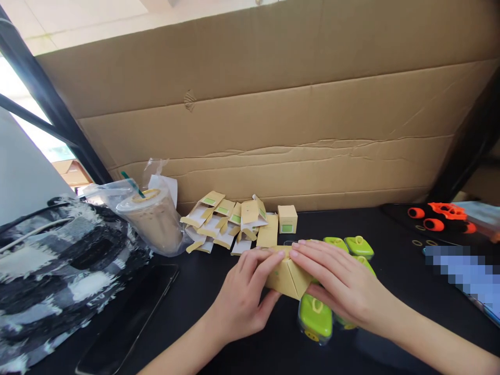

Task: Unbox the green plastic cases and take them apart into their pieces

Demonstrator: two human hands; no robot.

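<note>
Between my two hands is a small light-brown cardboard box (284,278), tilted above the dark tabletop. My left hand (248,291) grips its left side, fingers on top and thumb underneath. From the right, my right hand (347,284) presses its fingertips on the top edge, with its thumb below. Just beneath my right hand lies a green-lidded little case (315,316) with a yellow loop. Behind that hand are more such green cases (358,246), partly covered by it. Several flattened, open cardboard boxes (222,221) lie in a pile beyond my left hand.
One closed small box (287,219) stands by the cardboard wall (273,125). At left are a bagged iced drink (156,219), a black phone (128,317) and a black-and-white fabric item (62,276). An orange-and-black object (441,216) and a pixelated phone-like object (469,281) lie at right.
</note>
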